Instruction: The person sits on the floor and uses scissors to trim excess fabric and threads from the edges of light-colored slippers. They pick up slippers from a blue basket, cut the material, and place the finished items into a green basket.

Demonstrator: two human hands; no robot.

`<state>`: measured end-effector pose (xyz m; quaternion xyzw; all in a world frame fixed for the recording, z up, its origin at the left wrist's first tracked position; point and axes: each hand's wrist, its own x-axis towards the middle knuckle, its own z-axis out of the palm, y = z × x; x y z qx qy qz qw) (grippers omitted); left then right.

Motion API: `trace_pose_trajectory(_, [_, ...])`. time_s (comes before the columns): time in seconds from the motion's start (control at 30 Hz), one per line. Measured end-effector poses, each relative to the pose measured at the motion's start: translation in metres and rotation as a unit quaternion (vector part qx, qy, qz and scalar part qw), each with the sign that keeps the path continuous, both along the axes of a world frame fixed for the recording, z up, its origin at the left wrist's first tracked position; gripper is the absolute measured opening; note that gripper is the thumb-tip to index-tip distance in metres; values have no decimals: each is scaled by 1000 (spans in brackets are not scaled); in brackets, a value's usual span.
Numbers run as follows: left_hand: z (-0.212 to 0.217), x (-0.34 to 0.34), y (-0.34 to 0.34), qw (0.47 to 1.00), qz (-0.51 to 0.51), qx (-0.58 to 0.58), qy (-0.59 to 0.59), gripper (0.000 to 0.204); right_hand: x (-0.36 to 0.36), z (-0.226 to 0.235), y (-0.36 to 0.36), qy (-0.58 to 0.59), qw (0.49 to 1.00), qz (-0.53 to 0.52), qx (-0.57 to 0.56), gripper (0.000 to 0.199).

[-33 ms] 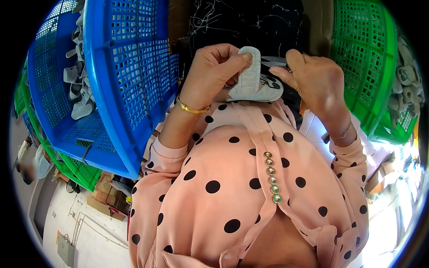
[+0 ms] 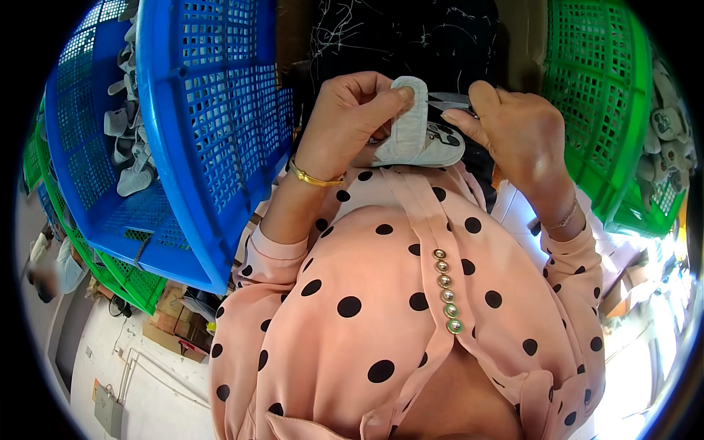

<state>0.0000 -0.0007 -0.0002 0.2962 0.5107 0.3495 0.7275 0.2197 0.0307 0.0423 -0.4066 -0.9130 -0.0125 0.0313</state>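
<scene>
Just past nine o'clock in the view, pale shoe pieces (image 2: 136, 180) are heaped in a blue crate (image 2: 152, 95), whose near wall is set at ten. At twelve, the left hand (image 2: 346, 121) is seen with its thumb and fingers clamped on the strap (image 2: 411, 136) of a light grey fabric shoe piece (image 2: 441, 153). That piece is found at one o'clock, just above the dotted blouse (image 2: 381, 293), with dark markings shown on its right part. A slim grey object (image 2: 449, 97) is seen near two o'clock, beside the right hand (image 2: 524, 136), whose fingers are curled; whether they are closed on it cannot be told. Beyond, also at two, a green crate (image 2: 636, 95) is placed.
</scene>
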Motion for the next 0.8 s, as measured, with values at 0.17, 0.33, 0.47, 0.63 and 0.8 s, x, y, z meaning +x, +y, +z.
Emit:
trace_pose_trajectory(0.17, [6, 3, 1, 999, 5, -5, 35, 16, -3, -2, 1, 17, 1000, 1, 7, 45])
trace_pose_trajectory(0.33, [7, 3, 2, 1000, 0, 0, 31, 16, -5, -7, 0, 24, 1000, -13, 4, 44])
trace_pose_trajectory(0.47, [4, 2, 0, 1000, 5, -5, 29, 17, -1, -12, -3, 179, 954, -118, -211, 44])
trace_pose_trajectory(0.63, [3, 2, 0, 1000, 13, -6, 25, 18, 3, -3, -2, 77, 986, -51, -141, 43])
trace_pose_trajectory(0.8, [3, 2, -2, 1000, 10, 2, 28, 18, 0, 4, 3, 57, 991, -10, -121, 42])
